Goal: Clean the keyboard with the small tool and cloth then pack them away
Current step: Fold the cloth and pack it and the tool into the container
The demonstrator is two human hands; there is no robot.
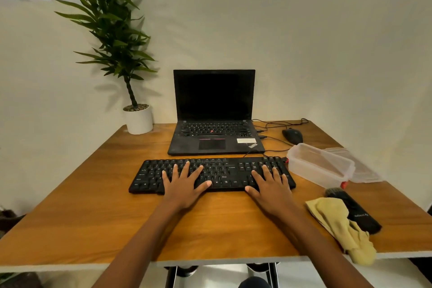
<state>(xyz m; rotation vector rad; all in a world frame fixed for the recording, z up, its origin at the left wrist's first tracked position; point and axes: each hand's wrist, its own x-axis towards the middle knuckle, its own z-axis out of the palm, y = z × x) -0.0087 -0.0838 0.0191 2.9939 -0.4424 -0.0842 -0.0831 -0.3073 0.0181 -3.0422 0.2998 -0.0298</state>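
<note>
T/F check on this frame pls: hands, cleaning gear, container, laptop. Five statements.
1. The left hand and right hand both rest flat on the keyboard. True.
2. The cloth lies inside the container. False: it lies on the desk near the front right edge, outside the container.
3. The brush lies beside the cloth, in neither hand. True.
4. The container is closed. False: it is open, and its lid lies beside it.
5. The laptop screen is lit. False: it is dark.
</note>
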